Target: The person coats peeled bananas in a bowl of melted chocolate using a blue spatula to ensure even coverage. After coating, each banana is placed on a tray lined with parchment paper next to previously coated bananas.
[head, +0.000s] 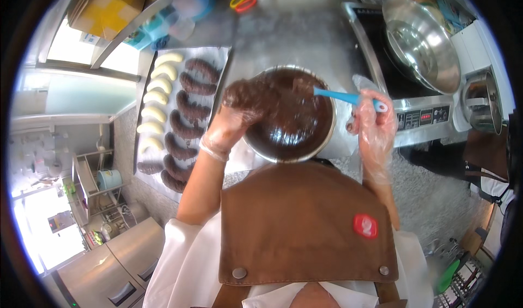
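Before me stands a round metal bowl (331,122) of glossy melted chocolate (292,130). My left hand (231,122), in a clear plastic glove, reaches over its left rim. Thick chocolate covers those fingers, so whatever they may hold is hidden. My right hand (374,118), gloved too, grips the blue handle of a spatula (341,96) to the right of the bowl. The spatula's chocolate-smeared head (304,85) is at the chocolate. Left of the bowl, a paper-lined tray (157,183) carries several pale peeled bananas (154,112) and several chocolate-coated bananas (191,106).
An induction cooker (425,118) sits on the right of the steel worktop (294,34), with a large steel bowl (429,42) on it. A steel pot (484,101) stands beyond. Yellow and red scissors (243,1) lie at the back. Another person (488,157) is at far right.
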Available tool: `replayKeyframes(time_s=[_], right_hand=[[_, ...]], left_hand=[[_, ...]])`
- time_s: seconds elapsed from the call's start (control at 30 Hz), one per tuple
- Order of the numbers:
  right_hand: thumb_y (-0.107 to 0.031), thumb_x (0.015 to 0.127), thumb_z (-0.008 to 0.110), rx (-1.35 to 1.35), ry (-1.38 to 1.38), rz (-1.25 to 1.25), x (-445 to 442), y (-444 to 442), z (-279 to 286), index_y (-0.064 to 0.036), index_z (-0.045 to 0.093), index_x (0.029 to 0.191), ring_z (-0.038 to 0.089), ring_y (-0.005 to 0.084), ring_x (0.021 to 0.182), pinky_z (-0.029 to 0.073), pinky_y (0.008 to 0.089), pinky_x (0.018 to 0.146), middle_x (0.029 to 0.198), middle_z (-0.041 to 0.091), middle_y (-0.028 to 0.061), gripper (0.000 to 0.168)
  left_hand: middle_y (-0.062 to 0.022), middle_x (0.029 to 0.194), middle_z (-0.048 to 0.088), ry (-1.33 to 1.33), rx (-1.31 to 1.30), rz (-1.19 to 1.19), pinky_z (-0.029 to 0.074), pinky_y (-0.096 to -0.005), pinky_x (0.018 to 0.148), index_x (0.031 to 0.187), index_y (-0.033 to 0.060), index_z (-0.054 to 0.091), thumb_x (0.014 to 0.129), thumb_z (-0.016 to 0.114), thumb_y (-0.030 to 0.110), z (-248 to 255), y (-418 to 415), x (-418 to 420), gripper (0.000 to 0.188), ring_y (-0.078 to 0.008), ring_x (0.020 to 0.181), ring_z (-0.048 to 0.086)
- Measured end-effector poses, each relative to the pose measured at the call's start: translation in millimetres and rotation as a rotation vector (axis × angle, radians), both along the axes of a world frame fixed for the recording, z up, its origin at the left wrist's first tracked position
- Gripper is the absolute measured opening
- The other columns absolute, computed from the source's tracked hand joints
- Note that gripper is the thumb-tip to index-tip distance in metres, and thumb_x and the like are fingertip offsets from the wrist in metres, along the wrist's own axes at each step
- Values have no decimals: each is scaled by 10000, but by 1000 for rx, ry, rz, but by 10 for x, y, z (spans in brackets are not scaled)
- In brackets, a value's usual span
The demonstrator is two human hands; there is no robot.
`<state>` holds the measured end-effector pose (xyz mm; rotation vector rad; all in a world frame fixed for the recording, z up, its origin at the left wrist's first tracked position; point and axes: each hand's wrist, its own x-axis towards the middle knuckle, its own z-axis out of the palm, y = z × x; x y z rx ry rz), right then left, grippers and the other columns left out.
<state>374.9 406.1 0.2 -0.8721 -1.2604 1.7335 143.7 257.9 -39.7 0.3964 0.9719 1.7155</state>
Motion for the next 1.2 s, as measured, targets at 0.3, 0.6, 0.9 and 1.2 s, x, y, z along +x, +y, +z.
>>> replayKeyframes(time_s=[0.3, 0.6, 0.9, 1.2], right_hand=[[-149, 930, 585, 5, 36, 52, 33, -15, -32, -65, 543, 1081, 454, 17, 607, 377, 165, 509, 747, 518, -32, 178], [-155, 931, 583, -8, 16, 41, 58, -8, -29, -64, 546, 1079, 457, 20, 611, 383, 168, 501, 751, 520, -31, 177], [-158, 935, 571, 1, 3, 70, 85, -34, 15, -57, 548, 1087, 468, 36, 605, 408, 186, 508, 753, 521, -14, 184], [-158, 934, 572, 99, -185, 134, 125, 15, -119, -61, 563, 1096, 479, 28, 639, 431, 185, 532, 797, 539, -22, 189]], left_hand=[[-102, 1173, 589, 430, -52, -43, 489, -301, 907, 1238, -15, 507, 752, 682, -80, 299, 55, 76, 521, -174, 1052, 565], [-90, 1218, 551, 328, -71, 70, 435, -337, 965, 1249, -2, 482, 760, 676, -63, 239, 82, 123, 529, -169, 1111, 520], [-96, 1230, 540, 239, 46, 105, 421, -335, 978, 1276, -7, 464, 832, 620, -2, 363, 103, 109, 471, -200, 1127, 518], [-77, 1197, 581, 885, -199, 46, 449, -284, 944, 1318, 3, 471, 751, 659, -56, 658, 173, 233, 601, -156, 1080, 555]])
